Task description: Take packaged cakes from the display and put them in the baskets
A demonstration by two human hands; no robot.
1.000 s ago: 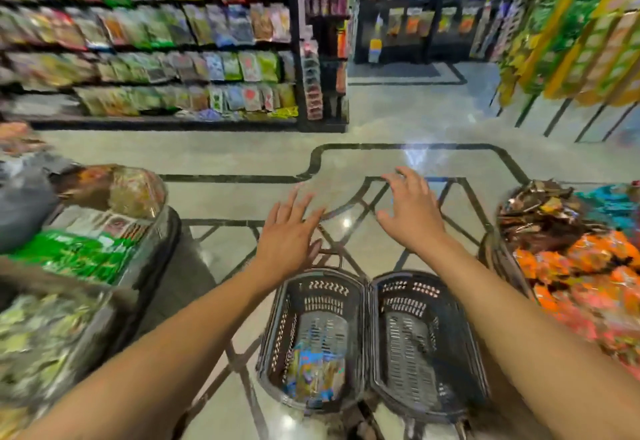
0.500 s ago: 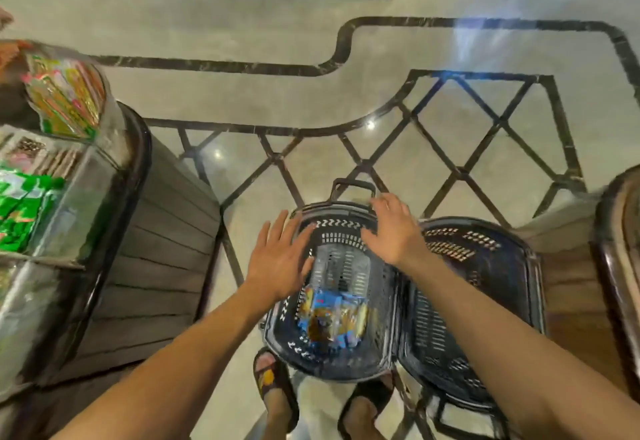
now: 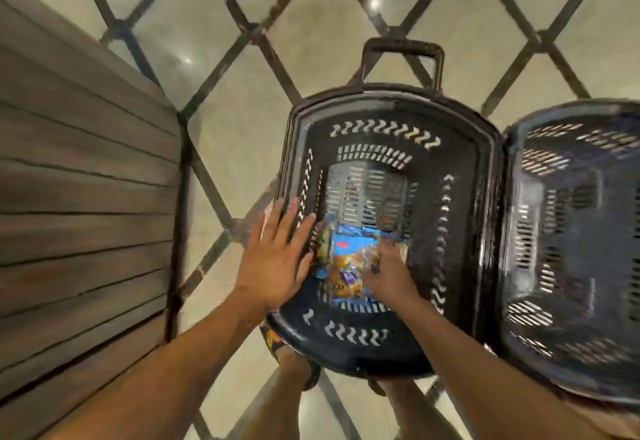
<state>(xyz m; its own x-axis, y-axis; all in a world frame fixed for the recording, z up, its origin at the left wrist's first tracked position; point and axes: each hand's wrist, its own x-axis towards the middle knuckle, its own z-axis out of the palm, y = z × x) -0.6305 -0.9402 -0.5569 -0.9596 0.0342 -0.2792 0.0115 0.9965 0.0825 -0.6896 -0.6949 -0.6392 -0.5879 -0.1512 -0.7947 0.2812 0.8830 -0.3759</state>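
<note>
Head view, looking straight down: two black baskets sit side by side on the floor [image 3: 242,121]. One cake packet [image 3: 346,266] lies in the near end of the left basket [image 3: 391,102], its long axis running near to far. Your left hand [image 3: 277,259] is flat with fingers spread over that basket's left rim, just beside the packet. Your right hand [image 3: 389,275] is nearer, on the packet's right edge; blur hides whether it pinches. The right basket [image 3: 554,112] touches the left one. The display [image 3: 86,197] stands to your left.

Head view, steeply down over baskets [image 3: 391,98]
</note>
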